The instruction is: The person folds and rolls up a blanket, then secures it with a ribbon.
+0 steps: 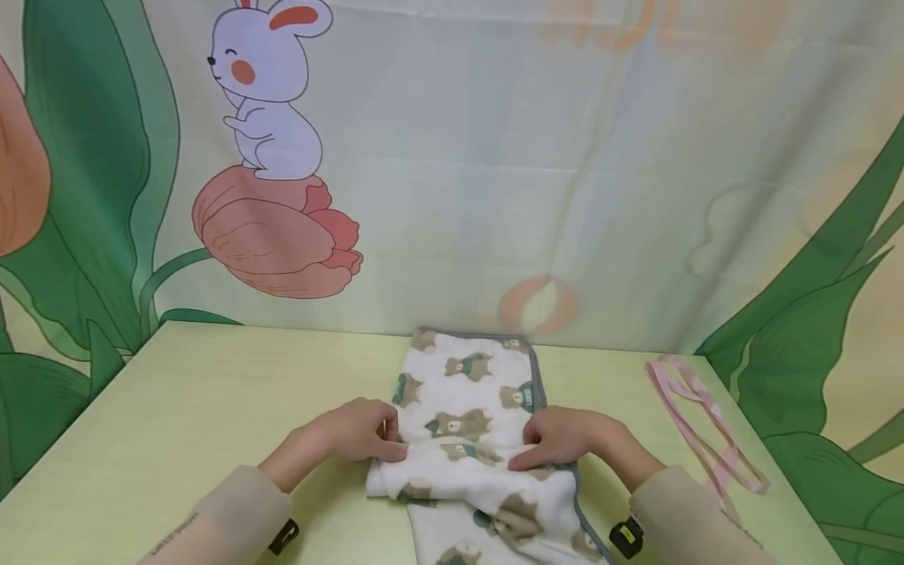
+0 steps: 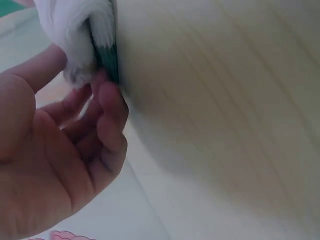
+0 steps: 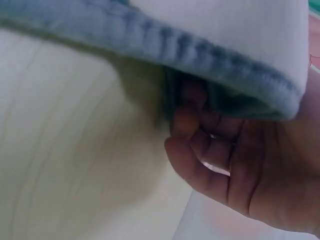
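Note:
A white plush blanket (image 1: 487, 490) with brown bears and grey-blue edging lies lengthwise on the table, a fold running across its middle. At the fold's left side, my left hand (image 1: 360, 430) pinches the cloth, thumb on top. My right hand (image 1: 565, 435) grips the opposite side, its thumb lying over the fold. In the left wrist view, curled fingertips (image 2: 112, 100) reach under the layered blanket edge (image 2: 75, 27). The right wrist view shows fingers (image 3: 187, 160) tucked beneath the looped, bound edge (image 3: 200, 55), with some fingertips hidden by cloth.
A loosely looped pink ribbon (image 1: 706, 424) lies on the right of the pale wooden table (image 1: 233, 392). Behind the table's far edge hangs a printed cloth backdrop (image 1: 452, 196) with a rabbit and flowers. The blanket's far end reaches close to that backdrop.

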`<state>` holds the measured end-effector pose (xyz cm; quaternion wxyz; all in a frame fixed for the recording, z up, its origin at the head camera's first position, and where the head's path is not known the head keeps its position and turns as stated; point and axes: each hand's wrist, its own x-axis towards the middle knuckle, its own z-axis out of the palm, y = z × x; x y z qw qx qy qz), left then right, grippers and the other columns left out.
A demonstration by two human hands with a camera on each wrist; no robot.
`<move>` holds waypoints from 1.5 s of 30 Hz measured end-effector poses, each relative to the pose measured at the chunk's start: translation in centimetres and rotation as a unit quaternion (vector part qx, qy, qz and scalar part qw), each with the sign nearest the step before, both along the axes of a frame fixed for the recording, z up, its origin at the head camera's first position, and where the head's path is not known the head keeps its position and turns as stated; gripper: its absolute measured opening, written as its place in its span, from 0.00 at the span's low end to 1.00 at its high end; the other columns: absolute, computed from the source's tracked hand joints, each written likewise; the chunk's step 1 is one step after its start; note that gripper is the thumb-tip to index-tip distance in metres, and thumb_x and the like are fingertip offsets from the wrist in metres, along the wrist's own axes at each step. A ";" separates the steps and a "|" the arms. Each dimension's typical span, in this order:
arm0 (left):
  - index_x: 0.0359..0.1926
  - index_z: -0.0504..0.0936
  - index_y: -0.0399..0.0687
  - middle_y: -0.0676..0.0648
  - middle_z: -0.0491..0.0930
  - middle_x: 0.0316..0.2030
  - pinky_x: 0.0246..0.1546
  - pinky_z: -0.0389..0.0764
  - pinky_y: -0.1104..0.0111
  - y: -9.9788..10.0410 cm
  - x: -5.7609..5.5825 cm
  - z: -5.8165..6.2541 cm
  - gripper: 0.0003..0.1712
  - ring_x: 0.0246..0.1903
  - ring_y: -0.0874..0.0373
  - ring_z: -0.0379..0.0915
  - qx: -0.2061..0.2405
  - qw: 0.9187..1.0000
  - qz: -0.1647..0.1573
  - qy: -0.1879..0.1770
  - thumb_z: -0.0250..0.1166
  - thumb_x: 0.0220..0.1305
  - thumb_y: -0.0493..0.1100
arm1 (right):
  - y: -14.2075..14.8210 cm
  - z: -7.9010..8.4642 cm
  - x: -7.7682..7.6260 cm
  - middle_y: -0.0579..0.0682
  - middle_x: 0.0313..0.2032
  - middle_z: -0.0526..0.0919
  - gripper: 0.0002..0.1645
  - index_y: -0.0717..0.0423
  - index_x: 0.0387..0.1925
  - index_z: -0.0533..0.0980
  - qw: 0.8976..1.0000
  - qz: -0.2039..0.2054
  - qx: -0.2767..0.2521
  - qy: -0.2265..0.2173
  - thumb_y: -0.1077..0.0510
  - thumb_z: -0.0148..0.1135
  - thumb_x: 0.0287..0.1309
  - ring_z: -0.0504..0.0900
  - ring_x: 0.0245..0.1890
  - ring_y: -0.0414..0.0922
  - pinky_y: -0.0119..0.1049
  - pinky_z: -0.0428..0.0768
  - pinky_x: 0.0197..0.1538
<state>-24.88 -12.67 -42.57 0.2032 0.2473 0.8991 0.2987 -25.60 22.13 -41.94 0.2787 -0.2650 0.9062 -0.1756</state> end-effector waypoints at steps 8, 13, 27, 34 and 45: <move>0.27 0.73 0.49 0.55 0.67 0.19 0.25 0.64 0.68 0.9 0.8 0.6 0.15 0.21 0.63 0.62 0.017 0.993 -0.031 0.112 0.72 0.66 0.40 | 0.4 0.2 0.3 0.40 0.22 0.73 0.17 0.49 0.29 0.73 0.989 -0.003 -0.079 0.126 0.45 0.68 0.68 0.68 0.21 0.36 0.36 0.70 0.32; 0.26 0.73 0.53 0.58 0.67 0.18 0.24 0.67 0.70 1.6 1.7 0.8 0.15 0.20 0.66 0.62 0.040 0.985 -0.057 0.156 0.70 0.68 0.41 | 0.3 0.4 0.5 0.36 0.18 0.69 0.16 0.46 0.26 0.72 0.970 0.016 -0.148 0.190 0.52 0.66 0.70 0.65 0.19 0.32 0.32 0.69 0.30; 0.33 0.81 0.56 0.63 0.73 0.30 0.36 0.72 0.81 4.0 6.2 1.0 0.07 0.30 0.73 0.68 0.062 0.945 -0.303 0.106 0.70 0.69 0.45 | -0.2 4.4 5.1 0.42 0.15 0.82 0.25 0.54 0.19 0.84 0.981 0.107 -0.132 -0.098 0.47 0.64 0.70 0.83 0.15 0.44 0.32 0.79 0.20; 0.40 0.86 0.52 0.62 0.78 0.37 0.42 0.71 0.83 4.9 7.2 0.4 0.05 0.37 0.75 0.72 0.058 0.931 -0.343 0.113 0.65 0.73 0.44 | -0.9 4.5 6.9 0.35 0.27 0.85 0.05 0.57 0.33 0.88 0.963 0.222 -0.119 -0.100 0.61 0.70 0.64 0.80 0.28 0.23 0.27 0.82 0.35; 0.48 0.83 0.68 0.69 0.72 0.38 0.38 0.67 0.85 6.2 5.7 -8.4 0.12 0.37 0.80 0.65 0.037 0.894 -0.387 0.222 0.55 0.77 0.60 | -2.5 4.0 10.4 0.30 0.18 0.73 0.14 0.42 0.22 0.79 0.988 0.139 0.063 0.002 0.64 0.73 0.51 0.69 0.19 0.30 0.25 0.70 0.25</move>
